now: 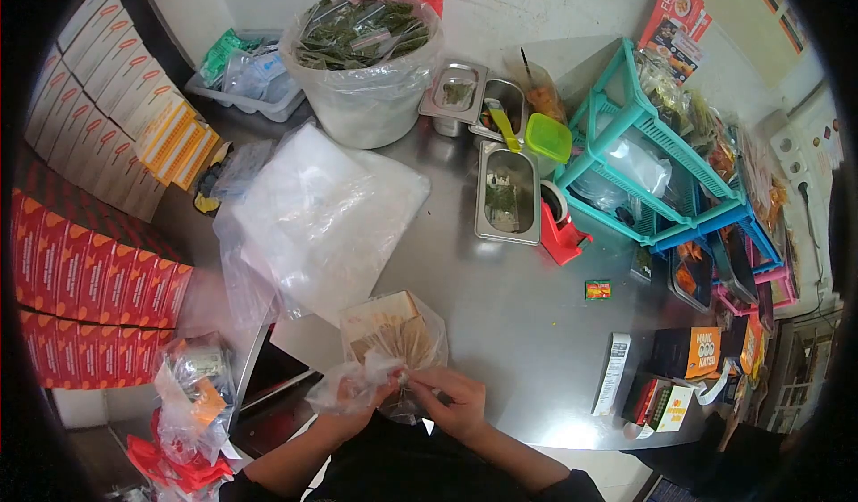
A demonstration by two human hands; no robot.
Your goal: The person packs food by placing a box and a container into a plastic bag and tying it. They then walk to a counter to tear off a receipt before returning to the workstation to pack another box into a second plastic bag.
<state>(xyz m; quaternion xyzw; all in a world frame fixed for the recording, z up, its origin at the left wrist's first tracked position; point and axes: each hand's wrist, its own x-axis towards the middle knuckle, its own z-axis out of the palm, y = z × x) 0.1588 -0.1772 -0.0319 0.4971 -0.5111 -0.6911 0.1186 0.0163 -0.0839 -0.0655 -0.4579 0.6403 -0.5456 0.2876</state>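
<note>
A clear plastic bag (pixel 431 325) with a brown patterned box (pixel 382 319) inside lies at the table's near edge. My left hand (pixel 362 413) closes around the gathered neck of the bag, and the loose top flops out to the left. On the other side of the neck, the fingers of my right hand (pixel 458 401) are pinched together at the same gather. Whether a tie or band is between the fingertips is too small to tell. Just beyond the bag lies a stack of flat clear plastic bags (pixel 313 207).
Behind stand a white bucket (pixel 362 109) of packed green leaf-like pieces, metal containers (pixel 483 225) and a red tape dispenser (pixel 563 238). A turquoise rack (pixel 626 127), a receipt (pixel 612 372) and boxes (pixel 693 355) are at right. Stacked red boxes (pixel 89 270) rise at left; another person (pixel 715 457) is lower right.
</note>
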